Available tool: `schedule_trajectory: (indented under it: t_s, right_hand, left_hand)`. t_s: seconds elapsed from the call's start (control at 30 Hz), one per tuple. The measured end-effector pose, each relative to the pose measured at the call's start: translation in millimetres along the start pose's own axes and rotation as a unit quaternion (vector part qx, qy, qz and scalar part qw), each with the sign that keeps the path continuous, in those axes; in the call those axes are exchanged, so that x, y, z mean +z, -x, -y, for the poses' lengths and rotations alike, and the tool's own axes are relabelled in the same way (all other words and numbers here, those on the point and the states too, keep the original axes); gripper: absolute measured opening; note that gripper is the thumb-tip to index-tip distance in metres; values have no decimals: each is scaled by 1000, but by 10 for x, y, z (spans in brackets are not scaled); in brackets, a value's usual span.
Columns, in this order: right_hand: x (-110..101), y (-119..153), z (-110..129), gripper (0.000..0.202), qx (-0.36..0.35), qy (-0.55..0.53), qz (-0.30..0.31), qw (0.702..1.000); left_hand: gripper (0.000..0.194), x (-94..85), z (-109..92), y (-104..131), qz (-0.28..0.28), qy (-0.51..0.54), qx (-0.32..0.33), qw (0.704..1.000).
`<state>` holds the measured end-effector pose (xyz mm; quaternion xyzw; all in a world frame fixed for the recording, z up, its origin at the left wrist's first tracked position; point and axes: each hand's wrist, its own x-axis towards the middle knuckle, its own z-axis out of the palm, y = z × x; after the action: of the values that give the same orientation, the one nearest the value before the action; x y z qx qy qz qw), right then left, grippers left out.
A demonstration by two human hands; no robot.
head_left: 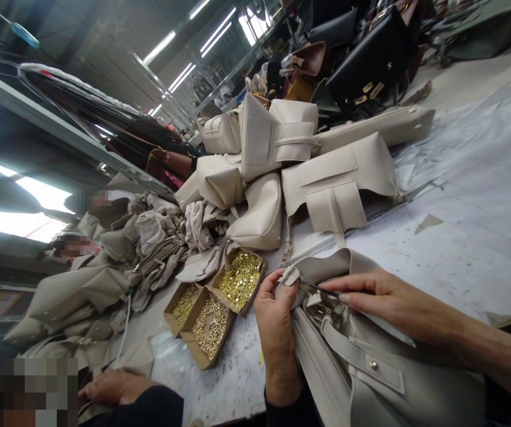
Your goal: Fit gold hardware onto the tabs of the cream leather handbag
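My left hand (277, 326) is closed, thumb and fingers pinching the end of a beige strap (289, 275). In my right hand (382, 296) is a thin dark awl-like tool (324, 289), gripped between thumb and fingers, its far end at the strap by my left fingertips. Whether the tip pierces the strap cannot be seen. Below both hands lies a beige handbag (398, 367), tilted, with a handle (357, 353) fixed by a gold stud. Gold metal fittings (333, 311) show near the bag's opening. A pale pointed item (402, 337) sticks out under my right hand.
Cardboard boxes (202, 359) of small gold hardware stand left of my left hand on the white table (473, 237). Beige bags (339, 172) are piled behind, black and brown bags (366, 59) beyond. At lower left, a co-worker's hand (115, 385) is near more beige pieces.
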<state>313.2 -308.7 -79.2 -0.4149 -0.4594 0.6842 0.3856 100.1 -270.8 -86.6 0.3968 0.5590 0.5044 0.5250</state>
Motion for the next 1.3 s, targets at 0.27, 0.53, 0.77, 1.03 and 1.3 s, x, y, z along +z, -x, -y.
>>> schedule_trajectory:
  t_s: [0.27,0.53,0.77,1.03,1.3]
  right_hand:
    - [-10,0,-21,46,8,11,-1,1000]
    - [-31,-54,7,42,16,-1,4,1000]
    - [-62,-146,101,55,125,-77,14,989]
    - [-87,-196,-12,45,101,-17,-8,995]
    - [-205,-286,155,39,80,62,26,995]
  left_hand:
    - [41,0,-11,6,-1,-9,1,1000]
    - [40,-35,21,32,3,-29,20,999]
    - [44,-55,29,6,-6,-73,30,997]
    - [46,-14,5,6,-9,-51,12,999]
    - [42,-22,27,4,-6,-76,39,996]
